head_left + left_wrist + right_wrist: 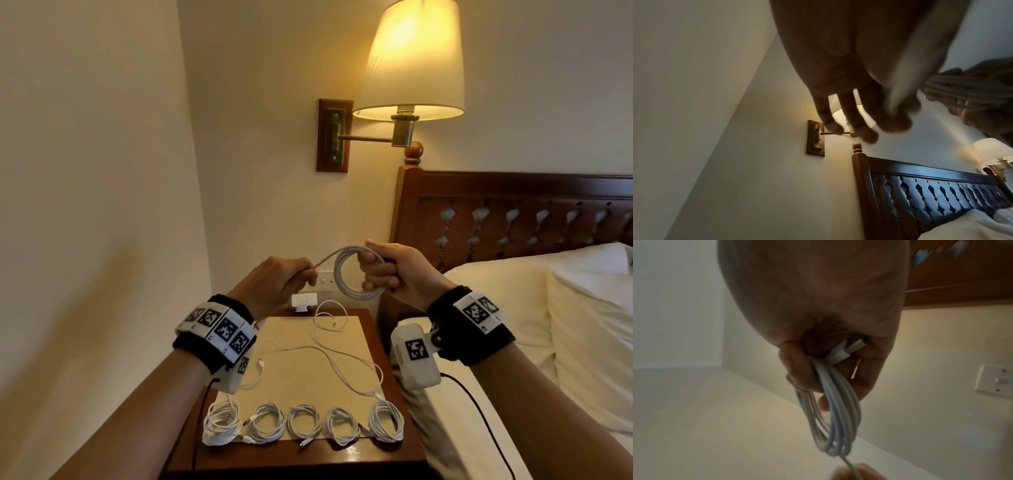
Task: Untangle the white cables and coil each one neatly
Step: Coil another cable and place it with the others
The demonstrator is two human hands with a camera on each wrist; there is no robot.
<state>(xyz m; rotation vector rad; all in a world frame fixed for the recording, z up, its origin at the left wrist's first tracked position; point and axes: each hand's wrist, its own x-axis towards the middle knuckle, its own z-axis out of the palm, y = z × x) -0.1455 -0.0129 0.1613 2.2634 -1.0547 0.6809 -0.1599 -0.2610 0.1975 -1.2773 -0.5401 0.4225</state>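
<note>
My right hand [380, 270] grips a coil of white cable [346, 274] held up above the nightstand, loops hanging to its left. The wrist view shows the same coil [836, 415] and a white plug [846, 350] tucked inside my right hand [818, 369]. My left hand [291, 277] pinches the cable's free tail [325, 257], which runs straight to the coil. In the left wrist view that tail [902, 91] crosses my left hand [869, 113] as a blur. Two loose white cables [329, 353] lie tangled on the beige mat [308, 383]. Several coiled cables [303, 423] sit in a row at the front.
The wooden nightstand [387, 455] stands between a wall on the left and the bed [513, 308] with its carved headboard [513, 212] on the right. A lit wall lamp [411, 68] hangs above. A white charger [303, 301] sits at the back, under a wall socket [325, 282].
</note>
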